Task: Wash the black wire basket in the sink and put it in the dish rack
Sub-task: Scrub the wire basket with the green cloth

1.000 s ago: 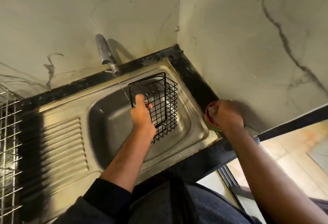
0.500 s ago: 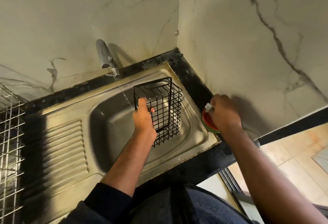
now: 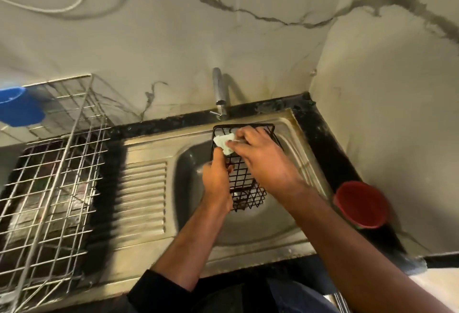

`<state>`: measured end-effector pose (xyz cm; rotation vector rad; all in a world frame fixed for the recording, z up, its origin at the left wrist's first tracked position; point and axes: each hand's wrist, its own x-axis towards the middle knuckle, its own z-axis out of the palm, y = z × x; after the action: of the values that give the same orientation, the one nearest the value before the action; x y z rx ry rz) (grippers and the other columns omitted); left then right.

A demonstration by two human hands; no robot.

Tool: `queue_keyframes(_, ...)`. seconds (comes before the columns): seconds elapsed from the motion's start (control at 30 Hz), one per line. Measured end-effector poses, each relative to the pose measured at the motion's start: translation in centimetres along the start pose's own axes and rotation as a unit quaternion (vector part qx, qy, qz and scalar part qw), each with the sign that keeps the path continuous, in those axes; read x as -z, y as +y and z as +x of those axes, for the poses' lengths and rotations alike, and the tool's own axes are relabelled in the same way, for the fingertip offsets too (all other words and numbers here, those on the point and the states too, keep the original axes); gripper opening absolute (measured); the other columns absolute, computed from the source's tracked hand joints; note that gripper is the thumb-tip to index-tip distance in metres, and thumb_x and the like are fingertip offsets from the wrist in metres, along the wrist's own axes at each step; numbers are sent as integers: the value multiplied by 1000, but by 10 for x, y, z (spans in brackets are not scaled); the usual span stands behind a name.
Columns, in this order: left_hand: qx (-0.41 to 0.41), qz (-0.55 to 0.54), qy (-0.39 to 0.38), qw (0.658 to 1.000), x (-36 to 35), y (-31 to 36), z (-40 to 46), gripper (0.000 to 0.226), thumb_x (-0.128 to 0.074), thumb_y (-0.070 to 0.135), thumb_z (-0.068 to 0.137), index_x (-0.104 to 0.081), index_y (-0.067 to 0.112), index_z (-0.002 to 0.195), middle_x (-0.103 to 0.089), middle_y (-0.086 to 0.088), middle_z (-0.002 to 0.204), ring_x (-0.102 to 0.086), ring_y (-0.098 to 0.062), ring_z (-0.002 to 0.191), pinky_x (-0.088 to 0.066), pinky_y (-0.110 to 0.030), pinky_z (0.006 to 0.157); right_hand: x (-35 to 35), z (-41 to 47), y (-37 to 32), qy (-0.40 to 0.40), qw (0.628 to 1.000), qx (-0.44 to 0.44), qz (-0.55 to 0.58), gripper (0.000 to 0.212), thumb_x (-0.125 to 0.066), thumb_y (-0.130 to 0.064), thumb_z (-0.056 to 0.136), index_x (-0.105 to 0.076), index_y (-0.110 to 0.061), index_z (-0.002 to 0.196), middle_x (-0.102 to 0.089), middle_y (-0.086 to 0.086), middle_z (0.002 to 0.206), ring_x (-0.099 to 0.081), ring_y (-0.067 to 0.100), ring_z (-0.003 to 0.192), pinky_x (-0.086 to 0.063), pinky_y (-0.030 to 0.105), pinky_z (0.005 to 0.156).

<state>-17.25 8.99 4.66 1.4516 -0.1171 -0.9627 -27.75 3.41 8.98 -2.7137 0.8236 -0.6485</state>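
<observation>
My left hand grips the black wire basket over the sink; my right hand pinches a pale sponge against its rim. I am scrubbing; next comes rinsing, I think.

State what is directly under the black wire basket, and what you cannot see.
Under the black wire basket, held by the left hand, lies the steel sink bowl, bare where visible. Both hands and the mesh cover the part beneath; the drain cannot be seen.
</observation>
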Motion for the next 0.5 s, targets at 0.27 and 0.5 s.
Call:
queue_keyframes(0.27,32,-27,60,997,33,14,16,81,-69,68,61,-66,15,122,-71,-15,119,-68,-34,111,-55,-62,92,9,15,35,-24,987,-146,59,32,-56,-6,99,-69,-21,124,-56,1,122,-50,5,100,-34,-1,78)
queue_keyframes(0.5,-15,33,23,999,28,15,4,41,-59,41,93,-74,3,91,-65,-8,73,-61,-25,68,-53,-34,57,7,36,-11,4,987,-69,142,31,-58,-10,97,-69,-24,122,-52,-9,116,-50,-3,96,-44,5,86)
